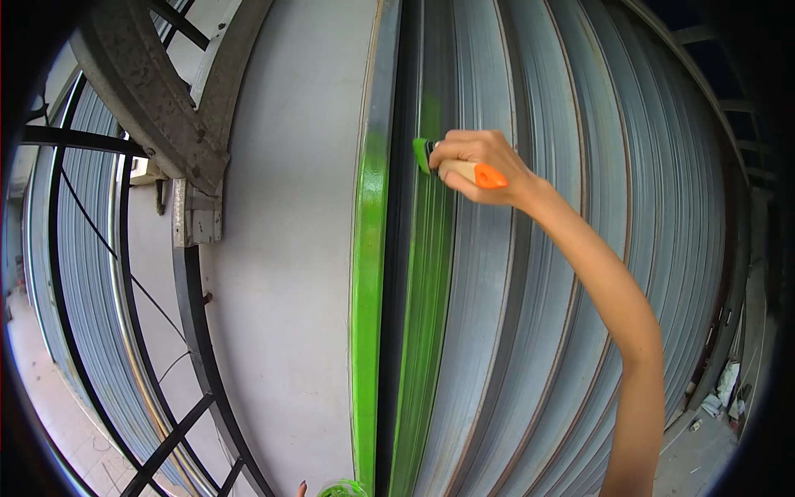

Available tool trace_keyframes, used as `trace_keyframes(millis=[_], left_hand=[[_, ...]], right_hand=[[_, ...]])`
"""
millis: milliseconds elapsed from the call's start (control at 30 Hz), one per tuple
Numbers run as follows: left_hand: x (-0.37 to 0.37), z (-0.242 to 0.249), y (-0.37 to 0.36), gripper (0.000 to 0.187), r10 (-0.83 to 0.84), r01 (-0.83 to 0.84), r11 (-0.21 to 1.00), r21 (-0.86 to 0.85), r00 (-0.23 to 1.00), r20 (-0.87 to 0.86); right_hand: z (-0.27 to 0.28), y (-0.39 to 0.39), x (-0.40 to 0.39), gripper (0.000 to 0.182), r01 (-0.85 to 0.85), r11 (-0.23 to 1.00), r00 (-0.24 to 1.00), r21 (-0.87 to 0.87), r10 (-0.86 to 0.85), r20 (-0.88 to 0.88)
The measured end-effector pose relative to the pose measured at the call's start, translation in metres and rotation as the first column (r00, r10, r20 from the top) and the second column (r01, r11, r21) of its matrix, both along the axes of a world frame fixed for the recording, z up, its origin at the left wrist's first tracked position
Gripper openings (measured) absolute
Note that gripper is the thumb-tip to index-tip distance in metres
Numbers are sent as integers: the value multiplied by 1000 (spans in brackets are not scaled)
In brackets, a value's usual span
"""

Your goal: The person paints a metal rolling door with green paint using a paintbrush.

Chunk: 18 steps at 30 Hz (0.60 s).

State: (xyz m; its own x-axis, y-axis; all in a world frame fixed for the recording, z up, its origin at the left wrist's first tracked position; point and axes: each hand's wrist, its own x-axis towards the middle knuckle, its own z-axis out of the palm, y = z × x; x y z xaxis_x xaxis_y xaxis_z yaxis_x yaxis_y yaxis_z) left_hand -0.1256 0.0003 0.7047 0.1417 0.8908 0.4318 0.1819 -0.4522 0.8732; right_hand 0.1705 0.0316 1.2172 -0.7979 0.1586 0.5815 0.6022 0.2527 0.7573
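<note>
My right hand grips a paintbrush with a pale wooden handle and an orange end. Its bristles, loaded with green paint, touch the ribbed grey metal shutter slat. Wet green covers that slat from around brush height downward. Left of it, past a dark gap, the narrow upright frame strip is also green, with bare grey metal above. At the bottom edge, a clear cup of green paint shows only its top. A fingertip of my left hand sticks up beside the cup; most of that hand is out of view.
More unpainted grey shutter slats curve away to the right. A pale wall stands to the left of the green strip. Further left are a rusty metal bracket, black metal bars and a thin dark cable.
</note>
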Motion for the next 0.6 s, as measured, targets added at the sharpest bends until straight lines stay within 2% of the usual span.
trace_keyframes(millis=[67, 133, 233, 300, 367, 467, 600], left_hand=[[1, -3, 1, 123, 6, -6, 1000, -1, 1000, 2], [0, 2, 0, 122, 11, -11, 1000, 4, 1000, -17], [-1, 2, 1, 123, -24, 24, 999, -23, 1000, 12], [-1, 6, -2, 123, -28, 29, 999, -40, 999, 18], [-1, 3, -1, 123, -20, 20, 999, -38, 1000, -2], [-1, 4, -5, 124, -13, 13, 998, -68, 1000, 2], [-6, -5, -7, 126, -21, 23, 997, -74, 999, 31]], right_hand=[[-39, -5, -11, 9, -5, 959, 1000, -282, 0, -16], [-72, -6, -16, 10, 46, 860, 999, -508, -45, 15], [-65, 5, -7, 12, -62, 867, 986, -494, -24, -165], [-35, 3, -4, 13, -95, 908, 950, -408, -39, -309], [-10, 7, -1, 13, -153, 983, 954, -102, 120, -273], [3, 6, 7, 15, -136, 978, 953, 156, 173, -247], [-52, 10, 10, 14, -125, 987, 941, -104, 85, -328]])
